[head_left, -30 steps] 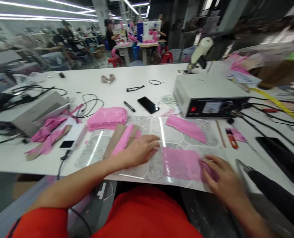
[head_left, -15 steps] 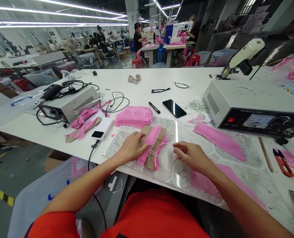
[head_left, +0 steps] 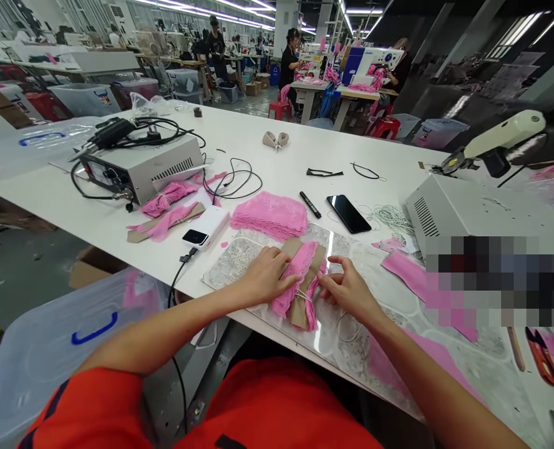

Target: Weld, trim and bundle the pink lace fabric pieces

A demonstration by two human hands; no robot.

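Observation:
A bundle of pink lace pieces and tan fabric strips, tied round with a thin white cord, lies on a clear-topped mat near the table's front edge. On its left side my left hand rests with fingers spread, thumb on the pink lace. My right hand is at the bundle's right side, its fingers apart and curved, the tips touching or very near the lace edge. Behind the bundle sits a stack of pink lace pieces.
A white power bank, grey box device and black cables stand left. Behind are a marker and phone. To the right are a larger device, wooden stick and orange snips. People work in the background.
My right hand has moved left to the bundle's right edge. My left hand stays on the bundle. The camera view has turned and tilted.

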